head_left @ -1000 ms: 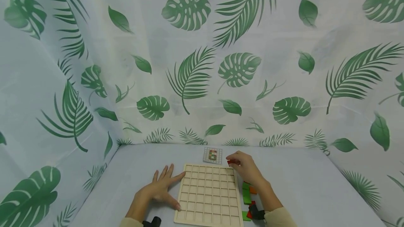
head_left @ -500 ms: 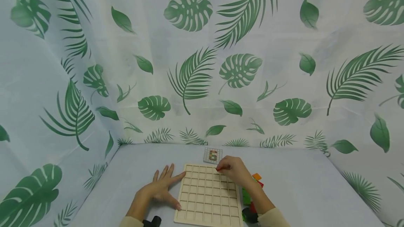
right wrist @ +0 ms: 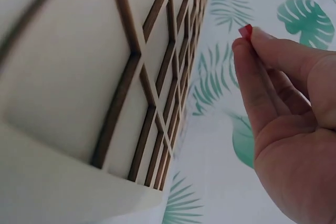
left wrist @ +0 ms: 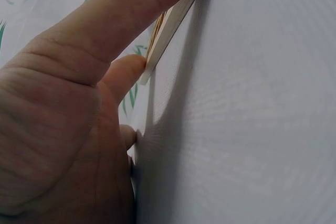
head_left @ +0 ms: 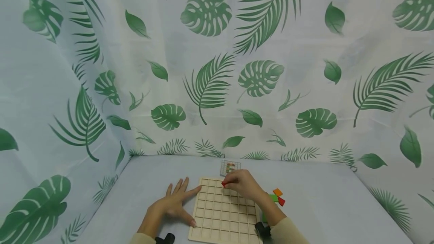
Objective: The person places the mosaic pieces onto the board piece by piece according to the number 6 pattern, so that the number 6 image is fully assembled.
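Observation:
A square wooden grid board (head_left: 217, 214) with raised dividers lies on the table. My right hand (head_left: 244, 185) is over its far edge and pinches a small red tile (head_left: 223, 185) between thumb and fingertips. In the right wrist view the red tile (right wrist: 245, 31) pokes out past the fingertips, held off the board (right wrist: 68, 77). My left hand (head_left: 173, 203) is spread at the board's left side, with index finger and thumb touching its edge. The left wrist view shows the thumb and index finger (left wrist: 126, 72) against the board's rim (left wrist: 173, 24).
Beyond the board lies a small card (head_left: 226, 166) printed with a grid and a coloured pattern. Right of the board, partly behind the right forearm, are loose pieces: an orange tile (head_left: 277, 192), a green piece (head_left: 274, 198) and a red piece (head_left: 281, 201). A leaf-print curtain (head_left: 217, 86) stands behind the table.
My right hand has carried the red tile leftward from the board's far right corner to above its far edge. The left hand keeps its place on the board's edge.

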`<state>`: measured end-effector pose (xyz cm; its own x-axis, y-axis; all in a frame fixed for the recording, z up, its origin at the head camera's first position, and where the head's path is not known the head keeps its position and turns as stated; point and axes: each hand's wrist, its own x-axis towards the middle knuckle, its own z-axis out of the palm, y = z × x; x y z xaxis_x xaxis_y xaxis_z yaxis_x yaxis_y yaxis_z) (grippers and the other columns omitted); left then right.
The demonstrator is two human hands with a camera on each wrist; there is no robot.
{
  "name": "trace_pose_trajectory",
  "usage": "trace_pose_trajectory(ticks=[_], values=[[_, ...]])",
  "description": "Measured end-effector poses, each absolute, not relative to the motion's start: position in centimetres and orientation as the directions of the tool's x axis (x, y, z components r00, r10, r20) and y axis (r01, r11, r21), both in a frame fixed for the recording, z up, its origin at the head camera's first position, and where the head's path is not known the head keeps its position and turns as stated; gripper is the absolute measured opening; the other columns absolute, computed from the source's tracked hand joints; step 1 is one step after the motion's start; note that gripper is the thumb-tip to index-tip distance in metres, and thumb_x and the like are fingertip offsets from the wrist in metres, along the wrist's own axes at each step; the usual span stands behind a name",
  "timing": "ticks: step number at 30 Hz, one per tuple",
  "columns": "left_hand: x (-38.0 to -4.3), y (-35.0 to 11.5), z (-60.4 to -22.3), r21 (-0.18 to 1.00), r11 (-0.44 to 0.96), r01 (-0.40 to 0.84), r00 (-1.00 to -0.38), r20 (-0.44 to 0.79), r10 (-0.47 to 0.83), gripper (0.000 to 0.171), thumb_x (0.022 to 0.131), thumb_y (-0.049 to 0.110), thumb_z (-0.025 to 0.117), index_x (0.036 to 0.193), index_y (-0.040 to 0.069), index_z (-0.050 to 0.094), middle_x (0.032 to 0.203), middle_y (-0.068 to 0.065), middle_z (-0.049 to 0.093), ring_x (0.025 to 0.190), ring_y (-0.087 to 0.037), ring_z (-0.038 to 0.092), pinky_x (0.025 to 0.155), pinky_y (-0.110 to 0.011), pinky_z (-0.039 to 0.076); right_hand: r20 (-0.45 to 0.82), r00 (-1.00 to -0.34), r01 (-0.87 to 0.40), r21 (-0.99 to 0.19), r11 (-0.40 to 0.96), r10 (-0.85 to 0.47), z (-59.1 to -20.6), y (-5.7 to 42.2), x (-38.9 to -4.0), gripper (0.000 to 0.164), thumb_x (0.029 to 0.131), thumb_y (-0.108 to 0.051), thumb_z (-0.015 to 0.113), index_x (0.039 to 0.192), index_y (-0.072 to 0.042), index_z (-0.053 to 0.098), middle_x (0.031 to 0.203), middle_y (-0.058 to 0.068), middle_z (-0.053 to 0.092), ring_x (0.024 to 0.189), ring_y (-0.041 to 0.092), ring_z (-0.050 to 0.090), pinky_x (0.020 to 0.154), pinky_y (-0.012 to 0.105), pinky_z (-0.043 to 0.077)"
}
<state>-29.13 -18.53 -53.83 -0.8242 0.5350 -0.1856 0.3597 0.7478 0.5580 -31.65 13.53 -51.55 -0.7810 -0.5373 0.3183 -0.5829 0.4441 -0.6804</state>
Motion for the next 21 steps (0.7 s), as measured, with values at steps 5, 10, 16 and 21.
trace_pose_trajectory(ticks=[5, 10, 16, 21], values=[[-29.0, -18.4, -53.7, 0.551, 0.754, 0.357, -0.829, -0.185, 0.528, 0.123, 0.061, 0.064, 0.093, 0.164, 0.033, 0.032, 0.172, -0.029, -0.002, 0.159, -0.050, -0.008, 0.120, -0.077, -0.010, 0.257, -0.798, -0.549, -0.682, 0.483, -0.545, -51.6, 13.0, -32.2, 0.010, 0.093, -0.002, 0.075, 0.100, -0.006, 0.081, 0.103, 0.009, 0.078, 0.086, 0.012, 0.072, 0.073, 0.022, 0.059], [-29.0, -18.4, -53.7, 0.558, 0.752, 0.351, -0.831, -0.184, 0.525, 0.123, 0.061, 0.063, 0.093, 0.164, 0.032, 0.033, 0.172, -0.029, -0.002, 0.159, -0.051, -0.008, 0.119, -0.077, -0.010, 0.223, -0.796, -0.531, -0.704, 0.472, -0.563, -51.8, 12.6, -32.7, 0.009, 0.092, 0.000, 0.075, 0.098, -0.004, 0.080, 0.099, 0.010, 0.078, 0.083, 0.013, 0.073, 0.071, 0.023, 0.059], [-29.0, -18.5, -53.7, 0.561, 0.746, 0.359, -0.825, -0.184, 0.535, 0.122, 0.062, 0.063, 0.093, 0.164, 0.032, 0.032, 0.172, -0.029, -0.002, 0.159, -0.051, -0.008, 0.119, -0.078, -0.010, 0.177, -0.799, -0.506, -0.715, 0.482, -0.575, -51.8, 12.2, -33.0, 0.008, 0.090, -0.001, 0.078, 0.096, -0.005, 0.081, 0.094, 0.009, 0.078, 0.077, 0.009, 0.070, 0.067, 0.024, 0.058], [-28.9, -18.6, -53.7, 0.568, 0.739, 0.364, -0.823, -0.175, 0.540, 0.123, 0.062, 0.062, 0.094, 0.164, 0.031, 0.032, 0.172, -0.029, -0.002, 0.159, -0.051, -0.008, 0.119, -0.078, -0.009, 0.167, -0.800, -0.509, -0.696, 0.506, -0.576, -51.8, 11.9, -33.1, 0.008, 0.090, -0.003, 0.079, 0.096, -0.008, 0.081, 0.095, 0.006, 0.078, 0.078, 0.007, 0.069, 0.068, 0.023, 0.057]])
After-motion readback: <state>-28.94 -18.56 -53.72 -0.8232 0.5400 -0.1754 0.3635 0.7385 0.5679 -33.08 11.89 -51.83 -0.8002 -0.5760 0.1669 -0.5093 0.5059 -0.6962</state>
